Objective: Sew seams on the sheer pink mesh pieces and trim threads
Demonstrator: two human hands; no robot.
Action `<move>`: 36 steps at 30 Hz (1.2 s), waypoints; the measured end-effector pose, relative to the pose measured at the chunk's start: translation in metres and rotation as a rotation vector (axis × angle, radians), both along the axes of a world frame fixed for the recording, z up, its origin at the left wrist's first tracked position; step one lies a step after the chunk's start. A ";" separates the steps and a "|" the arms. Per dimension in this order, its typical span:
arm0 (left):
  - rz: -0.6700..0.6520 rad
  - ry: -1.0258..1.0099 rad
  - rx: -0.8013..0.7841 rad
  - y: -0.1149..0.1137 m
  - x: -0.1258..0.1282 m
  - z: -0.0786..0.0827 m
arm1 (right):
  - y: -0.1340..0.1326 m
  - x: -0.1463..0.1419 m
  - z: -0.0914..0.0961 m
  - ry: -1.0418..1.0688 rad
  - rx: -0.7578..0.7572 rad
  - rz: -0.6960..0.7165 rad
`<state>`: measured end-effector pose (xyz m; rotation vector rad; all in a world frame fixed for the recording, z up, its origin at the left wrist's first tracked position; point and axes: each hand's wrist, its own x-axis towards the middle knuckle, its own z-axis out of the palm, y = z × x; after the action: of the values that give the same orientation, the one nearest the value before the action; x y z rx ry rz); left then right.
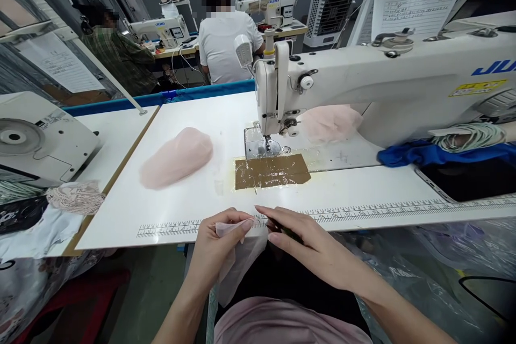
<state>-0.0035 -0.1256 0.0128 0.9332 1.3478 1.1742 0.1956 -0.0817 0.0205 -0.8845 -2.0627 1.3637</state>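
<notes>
The white sewing machine (pixel 363 80) carries a blue brand name on its arm, cut off by the right frame edge so that only "JU" reads, and a yellow label below it whose print is too small to read. Two machines at the back, one (pixel 161 28) on the left and one (pixel 274 4) in the middle, each show "JUKI" in blue. A printed ruler (pixel 363 211) runs along the near edge of the white bench (pixel 181 209), its numbers only partly legible, and the paper sheet (pixel 417 5) above the machine has lines of writing that cannot be read. The left hand (pixel 217 247) pinches the top edge of a sheer pale fabric piece (pixel 237 266) between thumb and fingertips, right at the bench edge over the ruler. The piece hangs down from there towards the lap, its long axis running top to bottom and slanting slightly left. The right hand (pixel 310 250) lies with fingers stretched out and close together, pointing left to meet the left fingertips on the fabric's top edge; something dark shows under those fingers, and whether they grip it cannot be told. A pink fabric pile (pixel 177 157) lies on the bench, well apart from the hands, and a taped brown patch (pixel 272 171) lies in front of the needle
</notes>
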 end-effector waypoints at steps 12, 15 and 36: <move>-0.056 -0.022 0.007 0.000 0.003 0.004 | 0.003 -0.008 0.005 0.070 -0.131 0.068; -0.057 -0.013 0.011 0.000 0.003 0.002 | 0.002 -0.008 0.004 0.073 -0.162 0.050; 0.032 -0.019 0.011 -0.001 -0.001 -0.002 | -0.015 0.010 -0.013 -0.109 -0.152 -0.181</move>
<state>-0.0042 -0.1264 0.0113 0.9093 1.3471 1.2128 0.2055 -0.0971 0.0077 -1.2044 -1.9224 1.4149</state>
